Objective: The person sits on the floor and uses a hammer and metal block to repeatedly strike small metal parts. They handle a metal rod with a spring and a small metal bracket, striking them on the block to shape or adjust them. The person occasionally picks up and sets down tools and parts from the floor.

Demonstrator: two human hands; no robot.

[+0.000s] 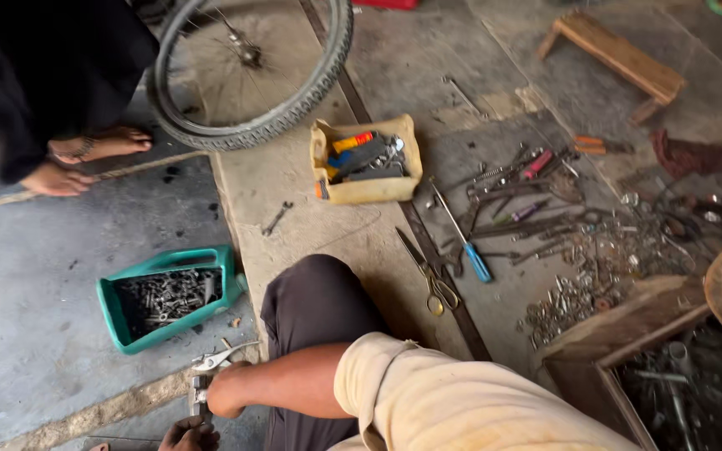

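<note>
Head view: tool-strewn concrete workshop floor point(35, 334).

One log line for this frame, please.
right hand: grip shut on silver metal pliers | left hand: at small grey metal part, grip unclear | green plastic tray of bolts beside

Silver pliers point(217, 359), jaws open, lying low on the concrete beside a grey metal part point(199, 394).
</note>
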